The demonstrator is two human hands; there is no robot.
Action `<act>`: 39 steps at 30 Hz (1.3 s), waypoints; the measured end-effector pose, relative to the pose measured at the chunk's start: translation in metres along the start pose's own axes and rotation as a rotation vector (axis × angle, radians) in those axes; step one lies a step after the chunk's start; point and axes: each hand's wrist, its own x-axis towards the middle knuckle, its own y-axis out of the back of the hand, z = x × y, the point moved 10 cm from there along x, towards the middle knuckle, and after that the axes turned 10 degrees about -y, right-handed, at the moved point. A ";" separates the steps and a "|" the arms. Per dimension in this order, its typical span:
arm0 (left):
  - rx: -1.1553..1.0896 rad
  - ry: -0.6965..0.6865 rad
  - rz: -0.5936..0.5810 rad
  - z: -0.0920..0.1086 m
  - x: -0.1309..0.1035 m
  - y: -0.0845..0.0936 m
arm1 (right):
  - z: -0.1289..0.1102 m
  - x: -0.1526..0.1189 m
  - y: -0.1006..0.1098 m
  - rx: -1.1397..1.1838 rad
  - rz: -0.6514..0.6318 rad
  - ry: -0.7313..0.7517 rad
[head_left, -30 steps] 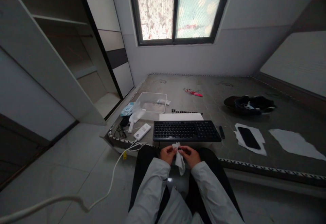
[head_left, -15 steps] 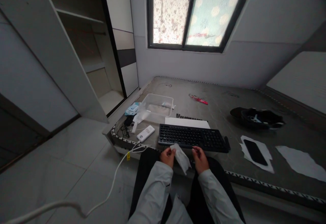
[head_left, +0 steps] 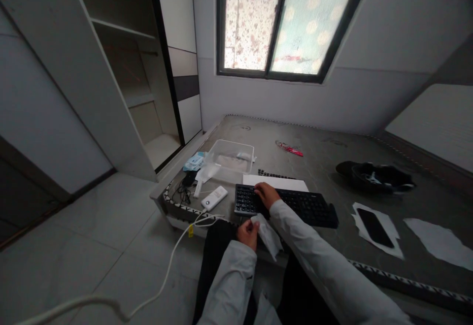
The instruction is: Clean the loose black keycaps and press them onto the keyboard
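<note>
My left hand (head_left: 248, 235) is closed, pinching the top corner of a crumpled white tissue (head_left: 269, 236) that hangs down over my lap. Above it, my right hand (head_left: 266, 195) reaches over the left part of a black keyboard (head_left: 309, 208), fingers curled together with the tips down at the keys. Whether those fingers grip anything is too small to make out. The keyboard lies flat near the front edge of the bed, its middle partly hidden by my right hand and sleeve. Behind it is a flat white sheet or panel (head_left: 291, 184).
On the left are a clear plastic box (head_left: 225, 170), a white power bank (head_left: 215, 198) with a cable and blue packets (head_left: 194, 161). To the right lie a dark phone (head_left: 375, 227) on white paper, another white sheet (head_left: 439, 239) and a black bag-like item (head_left: 377, 177). Farther back is a red object (head_left: 290, 148).
My right hand has moved from beside the tissue up and left onto the keyboard's left keys. My left hand still holds the tissue. The view has shifted slightly.
</note>
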 end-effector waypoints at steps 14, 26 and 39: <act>0.008 0.031 0.036 -0.008 0.000 0.009 | 0.002 0.036 -0.048 -0.426 -0.222 -0.083; 0.019 0.030 0.023 -0.009 0.001 0.004 | -0.007 0.035 -0.046 -0.533 -0.242 -0.050; 0.028 0.026 0.010 -0.013 0.001 0.002 | -0.016 0.032 -0.042 -0.582 -0.204 -0.037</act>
